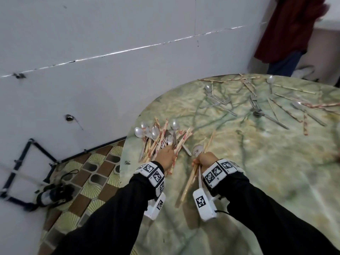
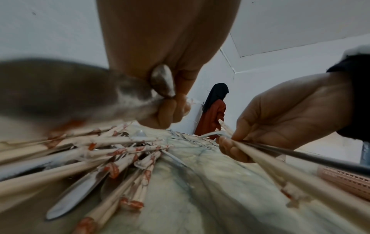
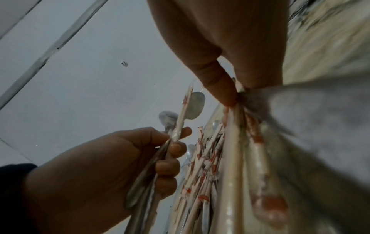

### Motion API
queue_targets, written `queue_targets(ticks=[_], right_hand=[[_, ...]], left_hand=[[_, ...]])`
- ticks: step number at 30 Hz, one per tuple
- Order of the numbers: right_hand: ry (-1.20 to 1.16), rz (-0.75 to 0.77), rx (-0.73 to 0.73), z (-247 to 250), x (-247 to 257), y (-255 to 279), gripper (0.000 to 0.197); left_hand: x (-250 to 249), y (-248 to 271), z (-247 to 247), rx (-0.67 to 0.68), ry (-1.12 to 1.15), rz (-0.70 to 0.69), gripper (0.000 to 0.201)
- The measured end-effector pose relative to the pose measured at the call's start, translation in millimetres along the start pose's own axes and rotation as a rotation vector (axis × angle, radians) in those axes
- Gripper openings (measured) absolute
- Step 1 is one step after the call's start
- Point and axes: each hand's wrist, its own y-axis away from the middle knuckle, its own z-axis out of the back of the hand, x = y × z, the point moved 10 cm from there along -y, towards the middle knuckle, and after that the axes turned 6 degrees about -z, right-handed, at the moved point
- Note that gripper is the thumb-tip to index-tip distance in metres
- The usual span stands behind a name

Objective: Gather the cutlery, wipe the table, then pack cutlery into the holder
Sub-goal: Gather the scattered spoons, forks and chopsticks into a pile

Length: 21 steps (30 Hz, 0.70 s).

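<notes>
**Cutlery gathered at the desk's left edge**

A round, green marbled desk (image 1: 239,162) stands by a white wall (image 1: 92,43) over patterned floor tiles (image 1: 95,173). A heap of spoons and wrapped chopsticks (image 1: 160,137) lies at the desk's left edge. The left hand (image 1: 166,157) is at the heap's near end, fingers curled round a bundle of spoons (image 3: 152,171) and a chopstick. The right hand (image 1: 207,160), just beside it, grips a bunch of chopsticks and a spoon (image 1: 193,173). More scattered cutlery (image 1: 257,103) lies along the far edge.

Shiny metal spoons (image 1: 155,131) and paper-sleeved wooden chopsticks (image 1: 160,142) (red-printed wrappers) on a glossy green marble-patterned counter (image 1: 257,162).
</notes>
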Motion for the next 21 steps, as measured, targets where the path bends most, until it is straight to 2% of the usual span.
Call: queue_targets(ticks=[6,10,12,16,19,21], right_hand=[[0.022,-0.019,0.029,-2.3,3.7,-9.4,0.028],[-0.015,0.033,-0.012,-3.3,14.0,-17.2,0.016],[-0.024,0.075,-0.031,-6.0,16.6,-26.0,0.017],[0.01,0.118,-0.08,-13.4,23.0,-39.9,0.011],[-0.054,0.157,-0.116,-14.7,31.5,-56.7,0.02],[-0.12,0.201,-0.099,-22.3,48.4,-43.5,0.011]], left_hand=[[6.0,-8.6,-10.7,0.035,0.04,0.029,0.019],[2.6,-10.5,-12.0,0.071,0.012,-0.007,0.036],[0.4,-12.4,-11.1,0.075,-0.03,-0.053,0.042],[-1.2,-18.6,-8.1,0.057,-0.127,-0.088,0.038],[-0.4,-33.4,-9.1,0.069,-0.243,-0.122,0.043],[-3.7,-46.2,-8.0,0.067,-0.33,-0.156,0.043]])
